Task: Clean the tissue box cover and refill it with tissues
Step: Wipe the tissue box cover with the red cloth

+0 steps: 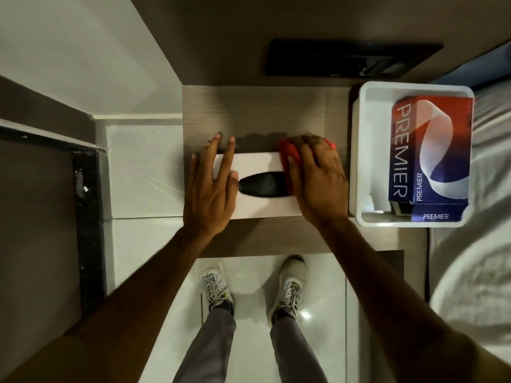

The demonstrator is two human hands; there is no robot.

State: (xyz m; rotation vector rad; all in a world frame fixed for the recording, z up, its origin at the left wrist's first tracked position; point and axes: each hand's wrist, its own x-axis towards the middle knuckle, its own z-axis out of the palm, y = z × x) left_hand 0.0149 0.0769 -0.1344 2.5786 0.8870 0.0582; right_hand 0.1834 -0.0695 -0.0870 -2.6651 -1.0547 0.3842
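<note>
A white tissue box cover [257, 164] with a dark oval slot lies on the small wooden table [265, 111]. My left hand [211, 186] rests flat on its left end, fingers spread, steadying it. My right hand [318, 178] presses a red cloth [287, 152] against the cover's right end; most of the cloth is hidden under the palm. A red, white and blue Premier tissue pack [431, 150] stands inside a white bin [359, 150] to the right.
A dark flat object [351, 60] lies behind the table at the wall. A bed with pale bedding [486, 189] borders the right side. White floor tiles [143, 167] and my shoes [215, 286] show below the table's front edge.
</note>
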